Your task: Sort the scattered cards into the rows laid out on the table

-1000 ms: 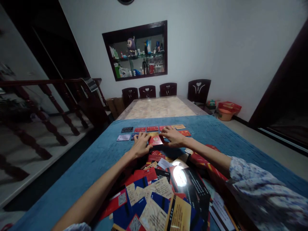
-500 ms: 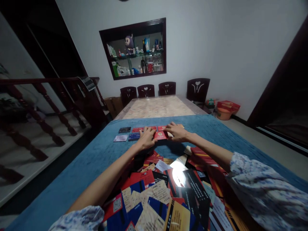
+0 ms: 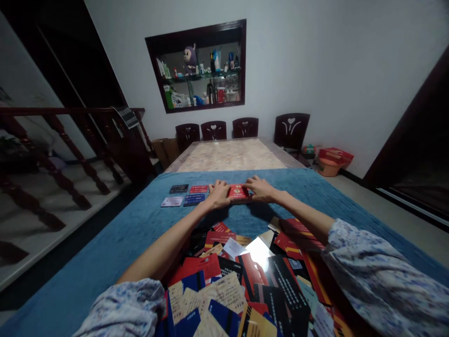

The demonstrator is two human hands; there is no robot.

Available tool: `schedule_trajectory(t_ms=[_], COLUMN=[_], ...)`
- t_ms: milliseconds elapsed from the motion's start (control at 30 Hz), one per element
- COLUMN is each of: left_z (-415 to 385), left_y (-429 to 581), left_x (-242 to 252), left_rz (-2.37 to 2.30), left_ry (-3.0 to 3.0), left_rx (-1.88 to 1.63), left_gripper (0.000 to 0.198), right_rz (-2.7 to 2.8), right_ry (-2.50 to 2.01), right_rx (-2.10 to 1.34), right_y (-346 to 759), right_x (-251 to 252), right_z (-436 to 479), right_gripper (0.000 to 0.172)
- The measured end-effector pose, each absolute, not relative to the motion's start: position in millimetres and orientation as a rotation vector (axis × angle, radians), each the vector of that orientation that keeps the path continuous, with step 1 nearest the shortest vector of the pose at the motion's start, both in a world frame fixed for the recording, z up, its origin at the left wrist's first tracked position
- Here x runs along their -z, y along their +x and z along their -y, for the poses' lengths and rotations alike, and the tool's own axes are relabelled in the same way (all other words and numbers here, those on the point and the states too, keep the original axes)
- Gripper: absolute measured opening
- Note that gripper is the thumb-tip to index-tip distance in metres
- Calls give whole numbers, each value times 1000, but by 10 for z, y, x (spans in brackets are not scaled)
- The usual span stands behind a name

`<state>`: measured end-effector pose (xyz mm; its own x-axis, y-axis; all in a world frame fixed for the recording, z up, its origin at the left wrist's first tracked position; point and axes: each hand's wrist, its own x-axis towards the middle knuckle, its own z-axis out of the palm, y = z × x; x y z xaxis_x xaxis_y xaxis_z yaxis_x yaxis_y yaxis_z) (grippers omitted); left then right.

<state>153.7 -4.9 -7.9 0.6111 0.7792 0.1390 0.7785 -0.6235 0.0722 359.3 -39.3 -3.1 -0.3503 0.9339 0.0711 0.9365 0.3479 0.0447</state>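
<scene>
Both arms reach far across a blue cloth (image 3: 115, 243). My left hand (image 3: 218, 194) and my right hand (image 3: 260, 188) hold a red card (image 3: 237, 192) by its two short ends, low over the cloth and among the rows of cards laid out there. Each hand's fingers are closed on the card's edge. To the left lie a red card (image 3: 198, 189), a black card (image 3: 178, 188), a blue card (image 3: 194, 199) and a pale card (image 3: 171, 201) in two short rows. A big loose heap of cards (image 3: 242, 276) is spread close to me, between my forearms.
Beyond the blue cloth is the bare marble tabletop (image 3: 229, 157), with several dark wooden chairs (image 3: 291, 128) along its far end. A wooden stair railing (image 3: 70, 135) runs on the left. A wall niche (image 3: 199, 65) holds bottles and a plush toy. Red tubs (image 3: 331, 159) stand on the floor at right.
Both hands have carried the red card away from the heap, farther out over the cloth to the laid-out rows. My head has leaned forward, so the heap sits lower in view.
</scene>
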Motion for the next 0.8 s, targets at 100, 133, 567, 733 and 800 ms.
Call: schedule_trajectory(t_ms=[100, 133, 567, 733, 800], left_z=[-18, -39, -339, -428, -451], left_y=[1588, 1606, 1798, 1866, 1886], left_x=[68, 64, 140, 133, 124], left_rz=[-1393, -1406, -1453, -1489, -1491], left_ry=[2811, 2808, 2782, 2750, 2741], left_rx=[-201, -188, -164, -112, -87], left_gripper=[33, 33, 31, 31, 29], right_rz=[2543, 2543, 2517, 2515, 2518], right_ry=[-1811, -1815, -1928, -1975, -1989], right_rx=[88, 74, 38, 62, 63], right_y=[3616, 3622, 3684, 3686, 3687], right_x=[22, 18, 78, 80, 76], right_z=[318, 294, -1, -99, -124], right_gripper=[50, 51, 45, 44, 44])
